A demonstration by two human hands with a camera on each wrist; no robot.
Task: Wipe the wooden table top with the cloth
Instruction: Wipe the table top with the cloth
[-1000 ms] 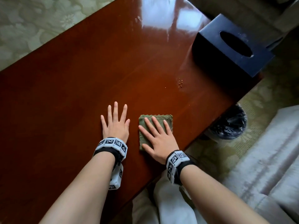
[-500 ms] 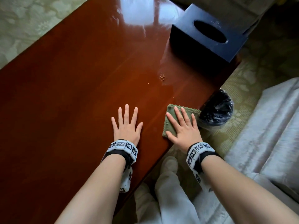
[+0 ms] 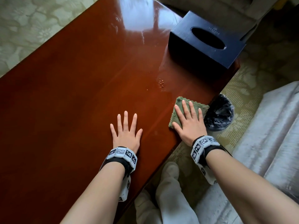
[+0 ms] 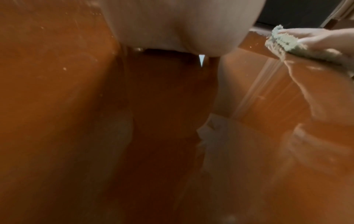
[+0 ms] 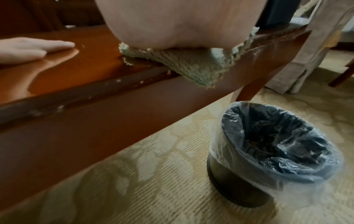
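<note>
The glossy red-brown wooden table [image 3: 72,102] fills the head view. A folded green cloth [image 3: 177,113] lies at its near right edge, one corner hanging over the side [image 5: 201,74]. My right hand [image 3: 189,120] presses flat on the cloth with straight spread fingers. My left hand [image 3: 126,130] lies flat on the bare wood to the left of it, fingers spread, holding nothing. In the left wrist view the cloth [image 4: 281,42] shows at the upper right under the other hand. A few crumbs [image 3: 161,83] sit on the wood beyond the cloth.
A dark blue tissue box [image 3: 205,41] stands on the table's far right end. On the patterned carpet below the cloth's edge is a round bin [image 5: 272,151] lined with a plastic bag. A grey sofa [image 3: 267,143] is on the right.
My right hand has slid the cloth rightwards along the table to its edge above the bin. My left hand has stayed flat on the wood.
</note>
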